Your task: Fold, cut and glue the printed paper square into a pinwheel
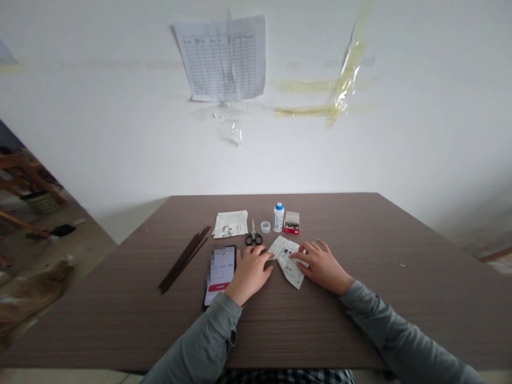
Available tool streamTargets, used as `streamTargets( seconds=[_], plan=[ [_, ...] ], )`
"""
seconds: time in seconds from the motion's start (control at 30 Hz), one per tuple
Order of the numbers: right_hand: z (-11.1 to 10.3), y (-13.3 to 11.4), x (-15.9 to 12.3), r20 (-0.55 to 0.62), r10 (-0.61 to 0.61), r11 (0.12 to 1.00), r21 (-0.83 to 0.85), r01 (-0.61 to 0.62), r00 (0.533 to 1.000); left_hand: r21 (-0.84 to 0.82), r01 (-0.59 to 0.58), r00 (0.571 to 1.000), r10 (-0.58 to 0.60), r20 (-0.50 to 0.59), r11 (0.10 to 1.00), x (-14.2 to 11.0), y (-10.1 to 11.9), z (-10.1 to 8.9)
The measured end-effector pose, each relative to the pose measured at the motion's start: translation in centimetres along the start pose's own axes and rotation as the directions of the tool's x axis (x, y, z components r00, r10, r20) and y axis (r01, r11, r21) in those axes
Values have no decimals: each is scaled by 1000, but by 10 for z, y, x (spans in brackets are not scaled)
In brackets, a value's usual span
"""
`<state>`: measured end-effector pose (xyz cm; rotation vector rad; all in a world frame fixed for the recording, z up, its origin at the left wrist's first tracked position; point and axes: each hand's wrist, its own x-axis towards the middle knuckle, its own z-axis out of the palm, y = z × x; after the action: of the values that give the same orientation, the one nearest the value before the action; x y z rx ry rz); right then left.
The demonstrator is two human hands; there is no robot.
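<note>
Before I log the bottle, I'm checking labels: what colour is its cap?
The bottle's cap is blue, seen in the head view.

Left hand [253, 270], right hand [321, 262] palms down, fingers spread, forearms converging.

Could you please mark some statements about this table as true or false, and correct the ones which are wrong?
1. The blue-capped bottle stands between the small round container and the red box. True.
2. The right hand is holding the scissors. False: it touches the creased printed paper, and the scissors lie on the table.
3. The smartphone lies nearer to the left hand than to the right hand. True.
4. The brown sticks lie to the right of the smartphone. False: they lie to its left.
5. A sheet with a printed grid hangs on the wall. True.
</note>
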<state>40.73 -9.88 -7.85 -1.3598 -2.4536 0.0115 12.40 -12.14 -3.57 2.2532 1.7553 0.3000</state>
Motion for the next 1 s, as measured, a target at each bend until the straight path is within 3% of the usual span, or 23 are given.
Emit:
streamTargets(
  seconds=[0.2,0.37,0.57,0.77,1.0],
  plan=[
    [2,9,2,48,116,980,156,-122,992,20,-8,1000,8,8,1000,-1,-2,1],
    [5,18,3,6,103,977,189,-102,995,-21,-31,998,30,-49,999,0,-6,6],
    [9,31,8,-76,73,961,272,-50,994,27,-16,1000,16,-2,1000,-1,-2,2],
    [0,44,28,-188,23,990,143,4,982,40,-26,1000,26,10,999,-1,0,0],
    [-15,37,71,-135,-43,998,33,48,990,0,-38,999,38,-1,999,1,-1,0]
  ],
)
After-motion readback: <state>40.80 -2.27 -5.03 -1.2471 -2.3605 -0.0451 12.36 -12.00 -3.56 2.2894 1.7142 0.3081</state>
